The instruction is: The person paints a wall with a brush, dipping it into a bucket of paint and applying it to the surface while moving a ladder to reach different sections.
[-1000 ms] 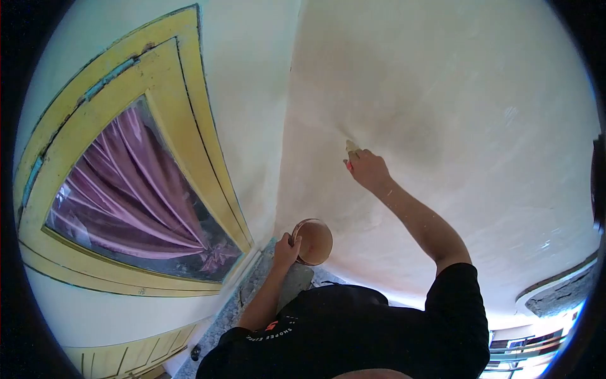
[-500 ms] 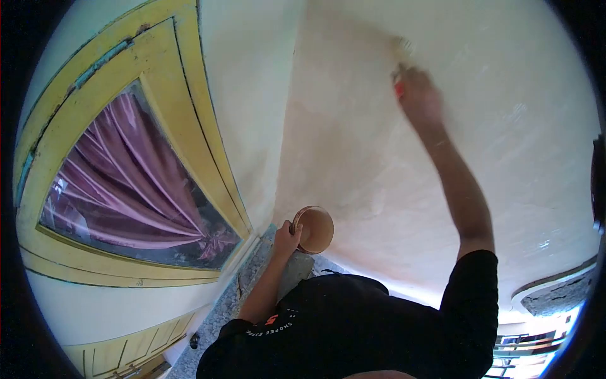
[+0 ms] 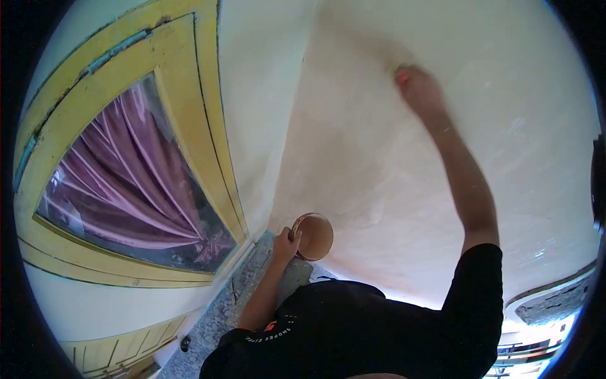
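Reaching high up the cream wall (image 3: 379,189), the right hand (image 3: 420,90) is curled shut around a red-handled tool (image 3: 400,76). Only the red end shows beside the knuckles, and blur hides the working tip, so I cannot tell whether it touches the plaster. The arm runs straight down from the hand to a black shirt (image 3: 353,328) at the bottom of the view. Lower and to the left, the left hand (image 3: 285,243) is closed on the rim of a round brown bowl (image 3: 314,239), with the thumb over the edge and the open mouth tilted toward the camera. The bowl is held just beside the inner corner of the wall, above a speckled stone ledge (image 3: 221,309). Further left, on the adjoining wall, is a yellow window frame (image 3: 205,120) with a purple curtain (image 3: 126,189) gathered behind the glass.
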Demonstrator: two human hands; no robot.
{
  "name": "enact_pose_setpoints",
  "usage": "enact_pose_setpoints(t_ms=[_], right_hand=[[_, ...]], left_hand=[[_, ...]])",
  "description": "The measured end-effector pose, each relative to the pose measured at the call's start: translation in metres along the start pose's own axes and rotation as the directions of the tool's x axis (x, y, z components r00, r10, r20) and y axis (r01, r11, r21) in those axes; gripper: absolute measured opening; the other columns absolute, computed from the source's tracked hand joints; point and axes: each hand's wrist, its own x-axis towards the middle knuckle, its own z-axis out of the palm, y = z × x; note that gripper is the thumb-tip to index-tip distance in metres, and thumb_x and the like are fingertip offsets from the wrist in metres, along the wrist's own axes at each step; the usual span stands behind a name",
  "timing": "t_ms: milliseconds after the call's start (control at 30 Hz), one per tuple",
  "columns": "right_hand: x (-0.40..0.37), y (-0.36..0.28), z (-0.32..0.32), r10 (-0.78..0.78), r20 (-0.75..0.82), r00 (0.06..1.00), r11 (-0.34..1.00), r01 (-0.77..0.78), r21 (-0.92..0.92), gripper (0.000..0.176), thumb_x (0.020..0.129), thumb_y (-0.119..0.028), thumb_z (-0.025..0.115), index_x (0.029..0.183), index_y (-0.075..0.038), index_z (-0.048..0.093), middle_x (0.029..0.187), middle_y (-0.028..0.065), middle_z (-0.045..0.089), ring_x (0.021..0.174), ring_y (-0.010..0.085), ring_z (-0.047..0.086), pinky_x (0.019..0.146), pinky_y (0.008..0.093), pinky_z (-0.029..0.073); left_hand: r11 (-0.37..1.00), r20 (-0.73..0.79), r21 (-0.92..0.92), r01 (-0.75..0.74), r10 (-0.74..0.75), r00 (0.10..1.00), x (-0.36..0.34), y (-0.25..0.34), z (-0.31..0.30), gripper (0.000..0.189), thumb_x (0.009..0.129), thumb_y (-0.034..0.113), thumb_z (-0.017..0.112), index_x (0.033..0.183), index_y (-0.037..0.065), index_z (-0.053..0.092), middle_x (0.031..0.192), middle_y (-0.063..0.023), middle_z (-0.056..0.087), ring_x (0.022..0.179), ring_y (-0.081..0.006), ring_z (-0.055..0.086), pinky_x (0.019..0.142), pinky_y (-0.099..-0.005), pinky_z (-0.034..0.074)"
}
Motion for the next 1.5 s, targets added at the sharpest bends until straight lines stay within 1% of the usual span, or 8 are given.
enact_pose_setpoints(t_ms=[200, 467, 600, 833, 1033, 1167, 1300, 1500], right_hand=[[0.05, -0.023, -0.074, -0.211, -0.509, 0.834, 0.948, 0.049, -0.313, 0.015, 0.085, -0.024, 0.057, 0.084, -0.01, 0.062, 0.07, 0.0098, 0.056, 0.067, 0.0256, 0.059, 0.061, 0.0351, 0.049], [-0.091, -0.052, 0.11, -0.3, 0.27, 0.915, 0.946, 0.322, -0.042, 0.016, 0.08, -0.012, 0.05, 0.092, -0.006, 0.059, 0.093, 0.0091, 0.06, 0.089, 0.0223, 0.059, 0.058, 0.0344, 0.054], [-0.107, -0.081, 0.12, -0.135, 0.553, 0.822, 0.982, 0.036, 0.185, 0.022, 0.085, -0.024, 0.048, 0.087, -0.003, 0.058, 0.087, 0.0134, 0.06, 0.082, 0.0297, 0.06, 0.064, 0.0409, 0.051], [0.037, -0.034, 0.015, -0.019, 0.087, 0.996, 0.996, 0.027, -0.089, 0.028, 0.087, -0.027, 0.045, 0.083, -0.005, 0.061, 0.082, 0.0139, 0.062, 0.078, 0.0325, 0.061, 0.067, 0.0436, 0.049], [0.113, -0.025, -0.066, -0.349, -0.514, 0.784, 0.911, 0.155, -0.383, 0.018, 0.086, -0.024, 0.049, 0.088, -0.006, 0.055, 0.081, 0.0105, 0.06, 0.071, 0.0286, 0.061, 0.057, 0.0386, 0.052], [0.073, -0.022, 0.039, -0.284, -0.078, 0.956, 0.924, 0.251, -0.289, 0.008, 0.079, -0.011, 0.049, 0.083, -0.011, 0.057, 0.086, 0.0081, 0.058, 0.084, 0.0233, 0.057, 0.064, 0.035, 0.051], [-0.019, -0.077, 0.104, -0.431, 0.367, 0.824, 0.902, 0.385, 0.195, 0.011, 0.079, -0.015, 0.05, 0.081, -0.009, 0.059, 0.084, 0.0088, 0.058, 0.086, 0.0246, 0.058, 0.066, 0.039, 0.051], [-0.011, -0.103, 0.115, -0.326, 0.628, 0.707, 0.945, 0.268, 0.188, 0.024, 0.087, -0.024, 0.044, 0.086, -0.006, 0.059, 0.085, 0.0141, 0.061, 0.083, 0.0317, 0.058, 0.071, 0.0429, 0.048]], left_hand=[[0.998, 0.022, -0.058, 0.029, -0.028, 0.999, 0.001, 0.002, -0.001, 0.037, 0.078, 0.034, 0.063, 0.07, 0.002, 0.048, 0.056, -0.0192, 0.053, 0.056, -0.0381, 0.056, 0.05, -0.0429, 0.043], [0.995, -0.007, -0.097, -0.014, 0.013, 1.0, 0.002, -0.002, 0.0, 0.038, 0.078, 0.035, 0.063, 0.068, 0.001, 0.047, 0.055, -0.0174, 0.052, 0.052, -0.0356, 0.055, 0.048, -0.0417, 0.041], [0.996, -0.042, -0.083, -0.021, 0.017, 0.999, -0.001, 0.001, -0.002, 0.039, 0.078, 0.035, 0.063, 0.068, 0.001, 0.047, 0.054, -0.0173, 0.052, 0.052, -0.0351, 0.055, 0.048, -0.041, 0.041], [0.987, 0.019, -0.151, 0.055, -0.053, 0.998, -0.003, 0.004, -0.006, 0.039, 0.079, 0.035, 0.063, 0.069, 0.001, 0.047, 0.056, -0.0184, 0.053, 0.055, -0.0366, 0.056, 0.05, -0.0426, 0.042], [0.993, -0.02, -0.12, -0.017, 0.014, 1.0, 0.0, -0.001, -0.003, 0.04, 0.078, 0.036, 0.063, 0.07, 0.0, 0.047, 0.058, -0.0188, 0.054, 0.057, -0.0379, 0.057, 0.051, -0.0435, 0.043], [0.995, -0.008, -0.097, -0.017, 0.016, 1.0, 0.0, -0.002, -0.002, 0.039, 0.078, 0.036, 0.063, 0.071, 0.001, 0.048, 0.058, -0.0196, 0.054, 0.058, -0.0388, 0.057, 0.052, -0.0454, 0.043], [0.995, 0.003, -0.096, -0.03, 0.03, 1.0, -0.001, -0.002, -0.005, 0.04, 0.078, 0.038, 0.062, 0.07, 0.001, 0.049, 0.058, -0.0198, 0.055, 0.058, -0.0386, 0.057, 0.052, -0.0456, 0.044], [0.993, 0.038, -0.12, 0.017, -0.013, 0.999, -0.004, -0.003, -0.008, 0.04, 0.078, 0.04, 0.061, 0.072, 0.001, 0.049, 0.058, -0.0201, 0.055, 0.058, -0.0388, 0.057, 0.052, -0.0455, 0.044]])
